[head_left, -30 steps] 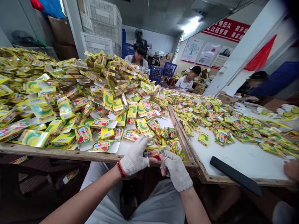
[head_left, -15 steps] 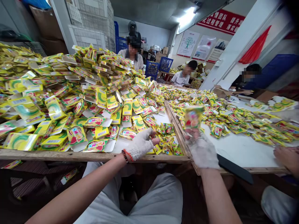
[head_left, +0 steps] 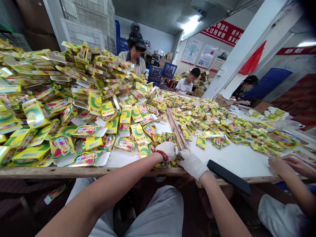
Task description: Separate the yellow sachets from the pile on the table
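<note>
Both my hands wear white knit gloves and meet at the near table edge. My left hand (head_left: 168,150) lies knuckles up, fingers curled down into a small heap of green and yellow sachets (head_left: 170,137). Just right of it, by the wooden rail, my right hand (head_left: 191,163) points its fingers, pressed together, at the same heap's near edge. What either hand grips is hidden under the gloves. A big pile of flat yellow cartons (head_left: 74,95) fills the left table.
A wooden rail (head_left: 175,130) divides the two white tabletops. Loose sachets (head_left: 232,126) are spread over the right table (head_left: 237,159). A black flat bar (head_left: 228,176) lies at its near edge. Another person's hands (head_left: 287,163) work at the right. Three people sit at the back.
My right hand, which held a sachet up over the right table, has come down empty of it and left to the small heap. My left hand has curled onto the heap.
</note>
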Tool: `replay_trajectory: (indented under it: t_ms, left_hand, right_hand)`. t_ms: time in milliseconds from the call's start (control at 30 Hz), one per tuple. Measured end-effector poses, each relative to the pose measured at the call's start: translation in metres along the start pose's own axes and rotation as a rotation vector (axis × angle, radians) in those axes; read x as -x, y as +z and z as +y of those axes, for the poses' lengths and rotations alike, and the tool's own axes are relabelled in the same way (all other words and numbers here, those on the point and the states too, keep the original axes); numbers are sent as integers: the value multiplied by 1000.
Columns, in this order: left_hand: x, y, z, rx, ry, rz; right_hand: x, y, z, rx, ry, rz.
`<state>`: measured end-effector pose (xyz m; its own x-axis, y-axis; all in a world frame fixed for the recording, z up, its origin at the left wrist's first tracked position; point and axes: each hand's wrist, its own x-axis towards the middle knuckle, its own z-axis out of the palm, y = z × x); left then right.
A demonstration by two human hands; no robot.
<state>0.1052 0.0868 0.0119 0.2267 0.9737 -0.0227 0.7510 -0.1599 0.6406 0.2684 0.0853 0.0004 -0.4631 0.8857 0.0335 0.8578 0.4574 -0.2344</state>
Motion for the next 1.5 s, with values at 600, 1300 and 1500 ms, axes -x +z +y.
replay_trajectory:
  t_ms: [600,1300,1500]
  left_hand:
    - [67,-48,-28,252,240,278]
    - [76,-95,-98,-347,129,429]
    - [47,-124,-125,-750,383,245]
  right_hand:
    - [13,-29,-57,-871,1,106]
    - [9,38,-96,-1151,249,150]
    - [5,49,-91,-1206,246,174]
